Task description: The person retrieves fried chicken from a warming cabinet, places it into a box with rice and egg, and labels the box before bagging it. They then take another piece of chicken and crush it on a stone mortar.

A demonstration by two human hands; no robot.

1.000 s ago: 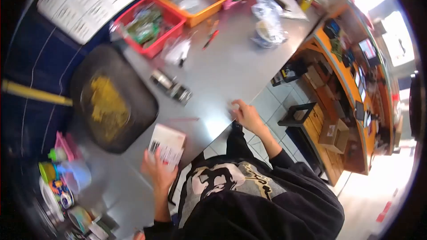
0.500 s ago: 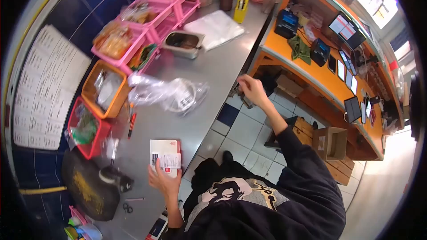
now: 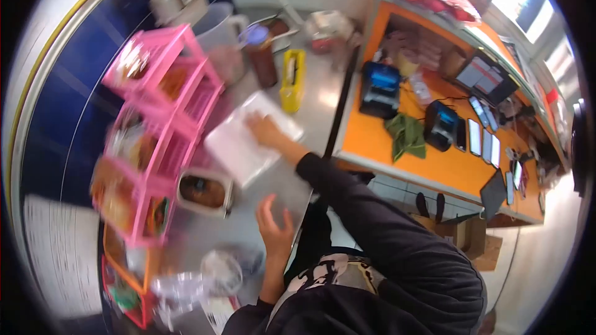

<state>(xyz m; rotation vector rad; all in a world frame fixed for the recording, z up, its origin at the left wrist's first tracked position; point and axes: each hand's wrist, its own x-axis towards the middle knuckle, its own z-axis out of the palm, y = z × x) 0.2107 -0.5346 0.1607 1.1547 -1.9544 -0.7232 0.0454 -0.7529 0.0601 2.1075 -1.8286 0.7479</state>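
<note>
My right hand (image 3: 266, 131) reaches across to a stack of white plastic sheets or bags (image 3: 233, 149) and touches its top. Its fingers look stretched out on the stack, somewhat blurred, with no lifted sheet visible. My left hand (image 3: 275, 226) is held above the steel counter (image 3: 202, 226), fingers apart and nothing in them. Left of it stands a small steel tray (image 3: 230, 201) with something brown inside. Partly cut off at the bottom, a white printed box (image 3: 218, 310) lies beside clear plastic packaging (image 3: 180, 288).
Pink stacked racks (image 3: 171, 142) with packed food line the wall. Behind the stack are a yellow holder (image 3: 292, 80), a brown jar with a purple lid (image 3: 261, 62) and a clear jug (image 3: 217, 43). Right of a gap, an orange desk (image 3: 366, 139) carries printers, phones and a screen.
My view has shifted toward the far end of the counter. My left hand has left the white box. My right hand has moved from over the floor gap onto the white stack.
</note>
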